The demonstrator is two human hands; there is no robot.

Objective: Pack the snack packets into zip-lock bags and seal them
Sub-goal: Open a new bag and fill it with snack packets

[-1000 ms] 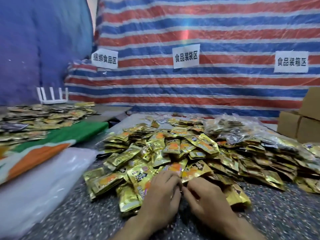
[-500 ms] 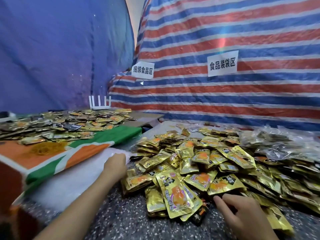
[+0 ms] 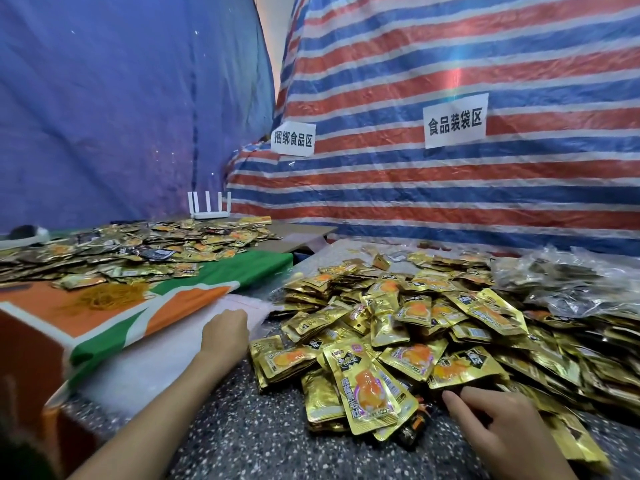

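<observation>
Curling knuckles-up over the far edge of a pale, translucent stack of zip-lock bags (image 3: 145,368), the left grip (image 3: 225,332) has its fingertips folded out of sight against the plastic, so I cannot tell whether it pinches a bag or only rests there. Its bare forearm runs in a long straight line from the near left corner, up and to the right across the speckled counter (image 3: 270,438). The right grip (image 3: 498,427) lies low at the near right, back of the hand up and wrist flat, with the thumb stretched left toward a dark packet. Its bent fingers go in under the near edge of the heap, and I cannot tell whether they clasp anything. The gold snack packets (image 3: 433,327) form that heap between and beyond both hands, loose on the counter, none in a bag here, with one large packet tilted up at the near front. Clear filled bags (image 3: 561,289) sit at the far right, behind the heap. Left of the bag stack lies an orange-and-green cover (image 3: 138,320) carrying a tangle of yellow rubber bands (image 3: 104,296) and, farther back, a second spread of packets (image 3: 138,251). A white router (image 3: 209,206) stands at the far edge. Behind hang a blue tarp (image 3: 104,116) and a striped tarp (image 3: 450,202) bearing two paper signs (image 3: 454,122).
</observation>
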